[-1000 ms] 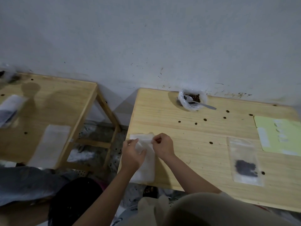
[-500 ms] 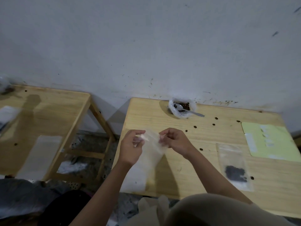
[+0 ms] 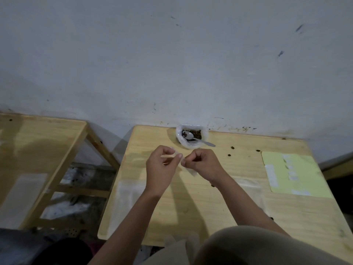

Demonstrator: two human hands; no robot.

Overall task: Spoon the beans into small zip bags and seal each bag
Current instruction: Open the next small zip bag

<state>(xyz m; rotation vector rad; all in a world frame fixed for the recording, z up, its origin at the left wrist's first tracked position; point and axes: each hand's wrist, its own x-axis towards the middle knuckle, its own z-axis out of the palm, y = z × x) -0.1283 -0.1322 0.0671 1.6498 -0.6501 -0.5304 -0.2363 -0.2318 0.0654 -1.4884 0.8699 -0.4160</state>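
While beans (image 3: 196,133) wait, left hand (image 3: 162,167) and right hand (image 3: 203,163) pinch a zip bag (image 3: 192,172).

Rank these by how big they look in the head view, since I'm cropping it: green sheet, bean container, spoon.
1. green sheet, clearly largest.
2. bean container.
3. spoon, resting in the container; its length nearly matches the container's width, but it covers less area.

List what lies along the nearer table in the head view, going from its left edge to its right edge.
Clear zip bags lying flat → left hand → right hand, both pinching a small zip bag → pale green sheet.
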